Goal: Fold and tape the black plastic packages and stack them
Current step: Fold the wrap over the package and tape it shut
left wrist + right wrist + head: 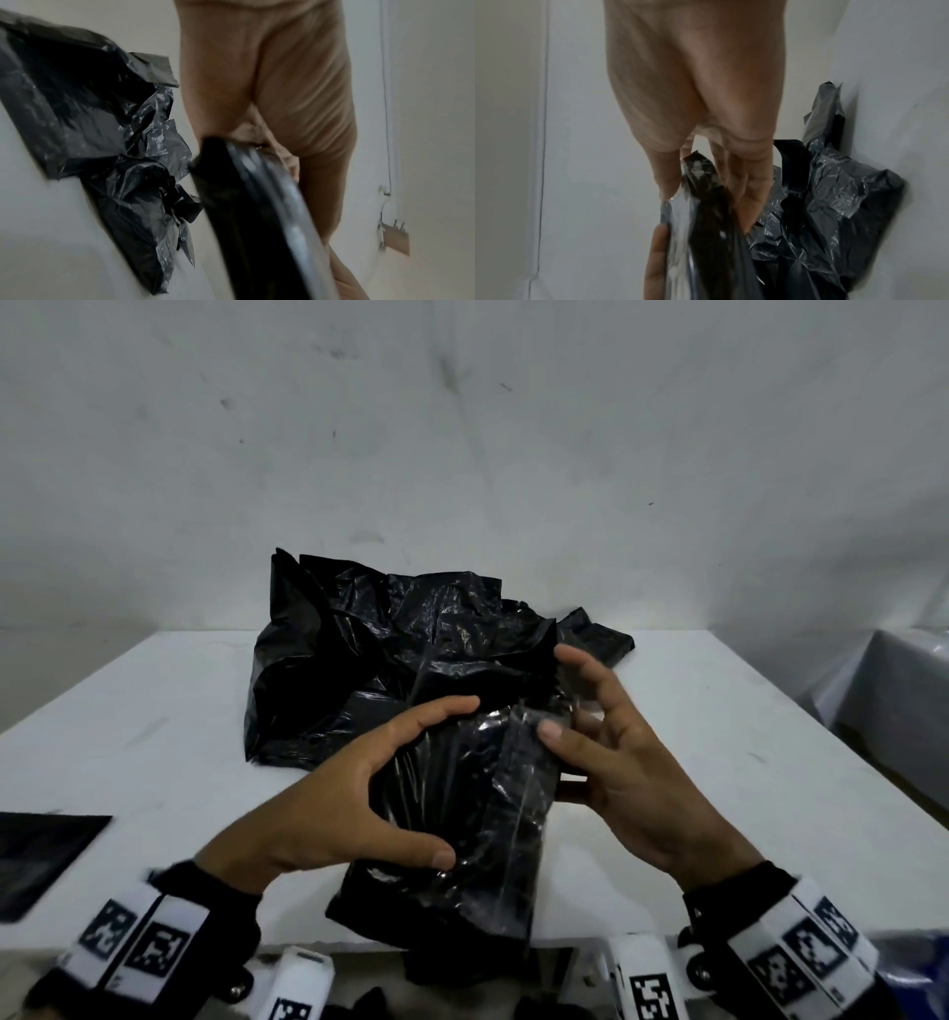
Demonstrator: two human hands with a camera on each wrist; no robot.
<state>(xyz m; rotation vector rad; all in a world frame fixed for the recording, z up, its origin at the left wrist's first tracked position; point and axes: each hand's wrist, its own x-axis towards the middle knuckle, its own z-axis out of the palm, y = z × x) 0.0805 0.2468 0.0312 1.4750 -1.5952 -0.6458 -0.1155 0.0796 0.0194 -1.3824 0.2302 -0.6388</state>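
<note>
White and scuffed, a plain wall (462,428) is standing behind a white surface (719,737) that is filling the lower half of the head view. Toward the back of the surface, a crumpled heap of black plastic bags (369,660) is lying loose and shiny, its edges sticking up in creases. In front of that heap, close to the near edge of the surface, a black plastic package (462,824) is being held up between two hands, its long side running away from the person and its lower end hanging over the surface edge.

The left hand (349,793) is gripping the package from its left side, with the thumb curling across the front near the bottom and the fingers curling over the top. The right hand (616,762) is holding the right edge, with the thumb pressing on the front of a folded flap and the other fingers spread loosely behind and beside it. In the right wrist view, the fingers (746,182) are lying against the plastic, though blur is hiding the exact contact.

At the far left, a flat dark sheet (41,855) is lying on the surface, well apart from the package. Both wrists are wearing black bands carrying white blocks with black square patterns.
</note>
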